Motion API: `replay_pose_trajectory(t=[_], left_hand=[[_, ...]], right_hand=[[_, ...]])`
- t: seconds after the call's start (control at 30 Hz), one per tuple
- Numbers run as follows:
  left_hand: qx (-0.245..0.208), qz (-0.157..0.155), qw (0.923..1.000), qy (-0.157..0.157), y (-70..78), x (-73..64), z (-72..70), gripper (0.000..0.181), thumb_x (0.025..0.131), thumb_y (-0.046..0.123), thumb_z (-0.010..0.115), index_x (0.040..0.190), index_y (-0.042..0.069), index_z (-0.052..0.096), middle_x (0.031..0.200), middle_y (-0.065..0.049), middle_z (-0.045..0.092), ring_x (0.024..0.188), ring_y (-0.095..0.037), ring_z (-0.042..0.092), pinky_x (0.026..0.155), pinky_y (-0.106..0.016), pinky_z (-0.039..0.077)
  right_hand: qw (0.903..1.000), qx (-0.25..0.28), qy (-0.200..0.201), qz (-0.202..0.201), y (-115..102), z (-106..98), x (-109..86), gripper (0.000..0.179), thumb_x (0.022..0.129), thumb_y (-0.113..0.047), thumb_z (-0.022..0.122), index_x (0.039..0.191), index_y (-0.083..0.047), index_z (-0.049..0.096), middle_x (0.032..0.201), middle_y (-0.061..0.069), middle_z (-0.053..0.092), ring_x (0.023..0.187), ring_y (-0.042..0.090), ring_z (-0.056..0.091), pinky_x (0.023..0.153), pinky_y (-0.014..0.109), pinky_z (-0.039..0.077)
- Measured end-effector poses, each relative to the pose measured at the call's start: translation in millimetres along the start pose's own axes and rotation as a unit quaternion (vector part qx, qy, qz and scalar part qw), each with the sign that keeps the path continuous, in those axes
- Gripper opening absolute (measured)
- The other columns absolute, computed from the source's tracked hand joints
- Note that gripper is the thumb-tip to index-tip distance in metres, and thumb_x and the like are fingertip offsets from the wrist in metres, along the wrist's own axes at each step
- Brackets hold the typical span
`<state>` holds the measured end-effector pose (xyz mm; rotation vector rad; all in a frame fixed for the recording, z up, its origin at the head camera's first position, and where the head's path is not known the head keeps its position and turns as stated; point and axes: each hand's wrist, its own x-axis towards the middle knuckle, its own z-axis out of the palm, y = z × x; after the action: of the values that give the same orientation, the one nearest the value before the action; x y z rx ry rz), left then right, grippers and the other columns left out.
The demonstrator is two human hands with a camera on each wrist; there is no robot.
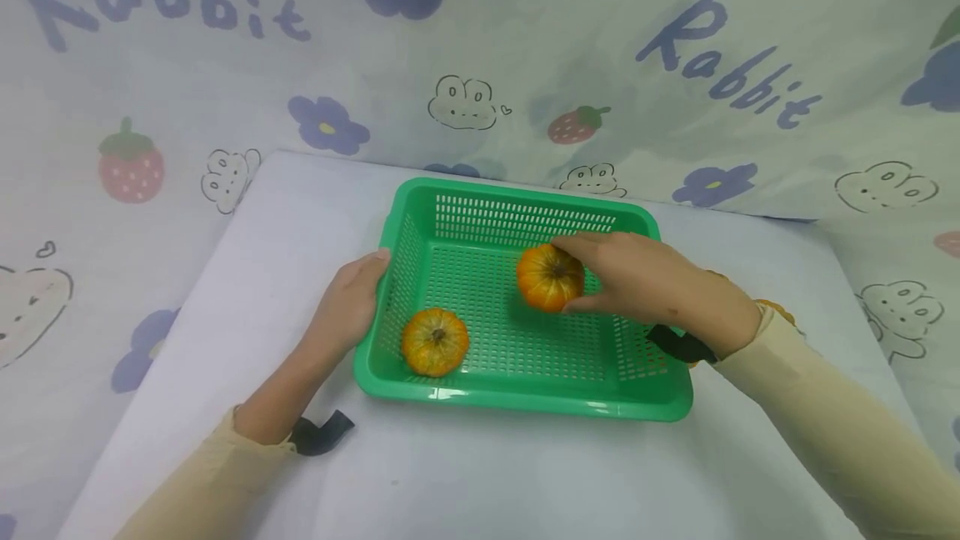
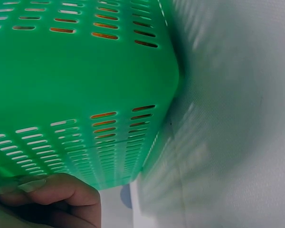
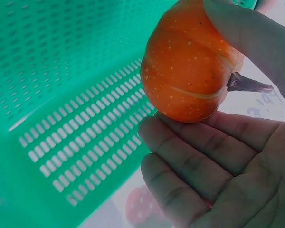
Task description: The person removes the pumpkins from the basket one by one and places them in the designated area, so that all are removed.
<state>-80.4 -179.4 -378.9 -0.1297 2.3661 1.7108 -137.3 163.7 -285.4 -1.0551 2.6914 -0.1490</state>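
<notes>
A small orange pumpkin (image 1: 550,277) with a dark stem is held by my right hand (image 1: 637,277) over the basket's floor. In the right wrist view the thumb (image 3: 249,35) lies on one side of the pumpkin (image 3: 187,66) and the fingers on the other. My left hand (image 1: 352,298) grips the left rim of the green plastic basket (image 1: 525,408), thumb on top. Its curled fingers (image 2: 61,192) show against the slotted wall in the left wrist view. A second, yellow-orange pumpkin (image 1: 435,342) sits in the basket's near left corner.
Right of the basket, more orange pumpkins (image 1: 776,309) are mostly hidden behind my right forearm. The basket stands on a white-covered table (image 1: 480,473). Behind it hangs a cloth (image 1: 525,40) printed with rabbits, flowers and strawberries.
</notes>
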Motion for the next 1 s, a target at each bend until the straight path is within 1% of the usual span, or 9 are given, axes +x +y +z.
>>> replay_pose_trajectory(t=[0.27, 0.53, 0.57, 0.63, 0.7, 0.77, 0.8, 0.93, 1.0], left_hand=[[0.013, 0.003, 0.9999, 0.005, 0.4, 0.7, -0.6, 0.065, 0.114, 0.049, 0.023, 0.148, 0.002, 0.052, 0.119, -0.02, 0.065, 0.104, -0.03, 0.065, 0.086, -0.04, 0.059], [0.011, -0.008, 0.9999, 0.004, 2.4, -2.1, -2.0, 0.066, 0.114, 0.05, 0.023, 0.153, 0.003, 0.048, 0.128, -0.02, 0.063, 0.114, -0.03, 0.061, 0.097, -0.045, 0.053], [0.01, -0.007, 0.9999, 0.003, 2.3, -2.4, -2.0, 0.066, 0.114, 0.05, 0.023, 0.153, 0.003, 0.048, 0.127, -0.02, 0.063, 0.113, -0.03, 0.062, 0.096, -0.044, 0.054], [0.009, -0.006, 0.9999, 0.002, 1.6, -2.4, -1.7, 0.065, 0.114, 0.049, 0.023, 0.152, 0.003, 0.049, 0.125, -0.02, 0.063, 0.111, -0.03, 0.062, 0.094, -0.042, 0.055], [0.009, -0.006, 0.9999, 0.001, 1.3, -2.2, -1.3, 0.065, 0.114, 0.049, 0.023, 0.151, 0.003, 0.049, 0.123, -0.02, 0.064, 0.109, -0.03, 0.063, 0.092, -0.041, 0.056], [0.011, -0.007, 0.9999, 0.002, 1.4, -2.5, -0.8, 0.065, 0.114, 0.049, 0.023, 0.151, 0.003, 0.05, 0.123, -0.02, 0.064, 0.108, -0.029, 0.063, 0.09, -0.039, 0.057], [0.013, -0.007, 0.9999, 0.002, 1.3, -2.5, -0.7, 0.065, 0.114, 0.049, 0.023, 0.151, 0.003, 0.049, 0.123, -0.02, 0.064, 0.109, -0.029, 0.063, 0.09, -0.039, 0.056], [0.016, -0.007, 0.9998, 0.001, 1.6, -2.3, -0.6, 0.065, 0.114, 0.049, 0.023, 0.153, 0.003, 0.048, 0.125, -0.02, 0.063, 0.111, -0.029, 0.062, 0.093, -0.041, 0.056], [0.017, -0.008, 0.9998, 0.0, 2.0, -2.1, -0.5, 0.066, 0.114, 0.049, 0.022, 0.154, 0.003, 0.047, 0.126, -0.02, 0.063, 0.112, -0.03, 0.062, 0.093, -0.042, 0.056]], right_hand=[[0.9995, -0.002, 0.016, 0.027, 10.8, -1.5, -40.2, 0.078, 0.085, -0.037, 0.09, 0.146, -0.001, 0.056, 0.138, 0.013, 0.065, 0.119, 0.033, 0.066, 0.096, 0.054, 0.056], [0.9983, -0.002, 0.019, 0.056, 20.3, -1.1, -70.2, 0.085, 0.085, -0.041, 0.09, 0.15, -0.002, 0.052, 0.141, 0.018, 0.063, 0.122, 0.038, 0.064, 0.097, 0.059, 0.054], [0.9979, -0.003, 0.02, 0.061, 21.3, -0.9, -73.7, 0.085, 0.084, -0.041, 0.09, 0.15, -0.002, 0.053, 0.14, 0.018, 0.064, 0.121, 0.037, 0.065, 0.096, 0.059, 0.055], [0.9974, -0.006, 0.022, 0.069, 23.5, -0.3, -80.8, 0.085, 0.083, -0.042, 0.09, 0.149, -0.003, 0.053, 0.131, 0.015, 0.068, 0.106, 0.031, 0.069, 0.088, 0.054, 0.059], [0.997, -0.005, 0.024, 0.074, 26.0, 0.7, -87.9, 0.085, 0.082, -0.042, 0.091, 0.148, -0.003, 0.054, 0.123, 0.011, 0.07, 0.094, 0.024, 0.068, 0.079, 0.048, 0.06], [0.9963, -0.006, 0.026, 0.082, 28.4, 1.6, -95.0, 0.085, 0.082, -0.043, 0.091, 0.148, -0.004, 0.054, 0.122, 0.01, 0.07, 0.091, 0.022, 0.067, 0.076, 0.047, 0.06], [0.9961, -0.004, 0.028, 0.084, 29.3, 2.0, -98.6, 0.085, 0.082, -0.043, 0.091, 0.148, -0.003, 0.054, 0.123, 0.011, 0.07, 0.091, 0.023, 0.067, 0.076, 0.048, 0.06], [0.9953, 0.0, 0.048, 0.084, 31.4, 2.9, -112.3, 0.088, 0.08, -0.042, 0.093, 0.148, -0.001, 0.055, 0.136, 0.015, 0.066, 0.108, 0.031, 0.07, 0.087, 0.056, 0.059], [0.9953, 0.0, 0.061, 0.076, 32.1, 3.1, -117.7, 0.089, 0.079, -0.041, 0.094, 0.148, 0.0, 0.055, 0.135, 0.013, 0.066, 0.105, 0.03, 0.07, 0.086, 0.055, 0.059]])
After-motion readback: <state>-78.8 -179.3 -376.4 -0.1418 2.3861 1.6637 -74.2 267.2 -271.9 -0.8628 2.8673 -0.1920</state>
